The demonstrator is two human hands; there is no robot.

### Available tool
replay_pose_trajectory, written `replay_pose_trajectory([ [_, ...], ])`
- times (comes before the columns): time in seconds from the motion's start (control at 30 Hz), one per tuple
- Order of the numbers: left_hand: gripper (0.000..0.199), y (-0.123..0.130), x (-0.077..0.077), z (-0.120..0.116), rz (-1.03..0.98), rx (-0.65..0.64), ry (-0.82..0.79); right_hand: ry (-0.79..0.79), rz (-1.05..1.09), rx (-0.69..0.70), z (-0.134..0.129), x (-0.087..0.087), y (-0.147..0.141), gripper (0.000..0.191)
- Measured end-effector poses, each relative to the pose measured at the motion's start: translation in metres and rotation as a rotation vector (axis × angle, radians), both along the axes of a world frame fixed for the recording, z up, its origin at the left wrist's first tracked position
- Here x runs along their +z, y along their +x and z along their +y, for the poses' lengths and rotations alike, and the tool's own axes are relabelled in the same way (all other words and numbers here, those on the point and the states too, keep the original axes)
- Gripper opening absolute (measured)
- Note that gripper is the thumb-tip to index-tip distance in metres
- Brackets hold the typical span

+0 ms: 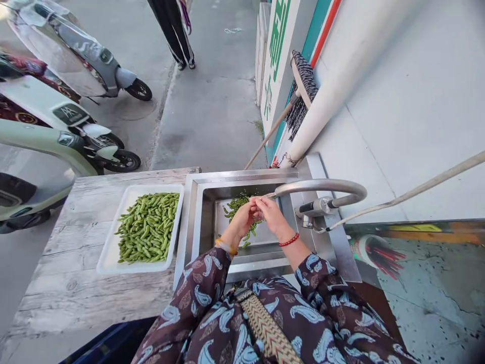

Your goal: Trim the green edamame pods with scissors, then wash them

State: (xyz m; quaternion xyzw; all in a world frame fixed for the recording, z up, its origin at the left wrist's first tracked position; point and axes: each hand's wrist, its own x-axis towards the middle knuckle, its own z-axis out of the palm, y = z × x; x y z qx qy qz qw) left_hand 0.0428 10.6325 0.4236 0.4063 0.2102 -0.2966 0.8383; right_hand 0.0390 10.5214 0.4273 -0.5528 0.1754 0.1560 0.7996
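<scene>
Both of my hands meet over the steel sink (207, 222), just under the spout of the curved faucet (322, 186). My left hand (244, 216) has its fingers curled in, touching the right one. Fingers pressed together, my right hand (271, 212) bends in from the other side. Whatever the fingers hold, if anything, is hidden. Water splashes near the fingertips. Green soybean pods (235, 206) lie in the sink below, partly covered by my hands. To the left, a white tray (109, 255) holds a heap of green pods (149, 227).
The tray stands on a wooden table (87, 298) joining the sink's left side. A hose (409, 194) runs from the faucet along the wall. A mop (299, 91) leans behind the sink. Scooters (94, 65) are parked at left; a person (172, 30) stands on the pavement.
</scene>
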Motion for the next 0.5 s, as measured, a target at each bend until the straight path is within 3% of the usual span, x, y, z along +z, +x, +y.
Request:
replay_pose_trajectory([
  [0.37,0.020,-0.007,-0.003,-0.003,-0.040,-0.003,0.016,0.012,-0.010,0.042,-0.008,-0.001,-0.011,0.038],
  [0.5,0.016,-0.012,-0.016,0.010,-0.096,-0.025,0.086,-0.092,-0.123,0.095,-0.012,-0.004,-0.010,0.040],
])
